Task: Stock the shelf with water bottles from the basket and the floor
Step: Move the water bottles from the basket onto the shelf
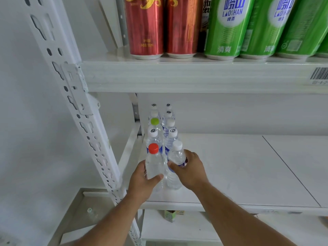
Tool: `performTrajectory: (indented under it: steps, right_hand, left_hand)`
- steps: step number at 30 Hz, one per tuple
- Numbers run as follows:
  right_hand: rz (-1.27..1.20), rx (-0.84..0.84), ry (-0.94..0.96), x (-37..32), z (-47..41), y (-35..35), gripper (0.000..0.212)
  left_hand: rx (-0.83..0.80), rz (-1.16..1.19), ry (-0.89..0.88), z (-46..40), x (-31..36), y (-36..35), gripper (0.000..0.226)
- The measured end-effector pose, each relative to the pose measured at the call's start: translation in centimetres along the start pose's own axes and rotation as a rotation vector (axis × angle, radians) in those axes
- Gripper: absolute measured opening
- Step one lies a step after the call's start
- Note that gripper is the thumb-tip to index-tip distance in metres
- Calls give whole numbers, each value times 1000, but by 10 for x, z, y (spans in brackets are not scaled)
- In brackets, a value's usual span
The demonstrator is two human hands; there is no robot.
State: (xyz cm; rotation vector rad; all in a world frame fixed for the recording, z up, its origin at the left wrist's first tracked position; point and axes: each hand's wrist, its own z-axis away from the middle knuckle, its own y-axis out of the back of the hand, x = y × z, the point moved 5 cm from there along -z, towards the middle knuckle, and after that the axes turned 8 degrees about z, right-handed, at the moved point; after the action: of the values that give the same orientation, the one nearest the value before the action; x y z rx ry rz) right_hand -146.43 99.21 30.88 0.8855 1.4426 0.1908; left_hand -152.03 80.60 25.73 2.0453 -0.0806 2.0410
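Note:
Two rows of clear water bottles stand at the left end of the white middle shelf [230, 166]. At the front of the left row is a red-capped bottle [154, 162], gripped around its body by my left hand [142, 180]. Beside it, at the front of the right row, stands a white-capped bottle [175, 157], which my right hand [191, 169] holds around its middle. Behind them stand several more bottles with white caps and one green-capped bottle [155, 121]. The basket and the floor bottles are out of view.
The upper shelf [195, 77] carries red cans [145, 27] and green cans [229, 27], with a barcode label [319, 75] on its edge. A perforated white upright [74, 96] runs down the left. Bare shelf board extends right of the bottles. A small green carton [170, 216] sits on the shelf below.

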Motion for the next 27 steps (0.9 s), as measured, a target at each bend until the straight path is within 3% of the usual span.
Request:
performTrajectory:
  steps: [5, 16, 20, 27]
  right_hand:
    - [-66, -18, -29, 4, 2, -5, 43]
    - [-147, -25, -32, -1, 1, -6, 40]
    - [-144, -28, -49, 1, 6, -7, 50]
    - [-32, -176, -149, 18, 17, -15, 63]
  left_hand:
    - [-63, -75, 25, -2, -8, 2, 67]
    - [-32, -188, 74, -9, -14, 1, 64]
    - [-40, -203, 87, -5, -14, 0, 65]
    - [-73, -191, 94, 4, -11, -2, 68]
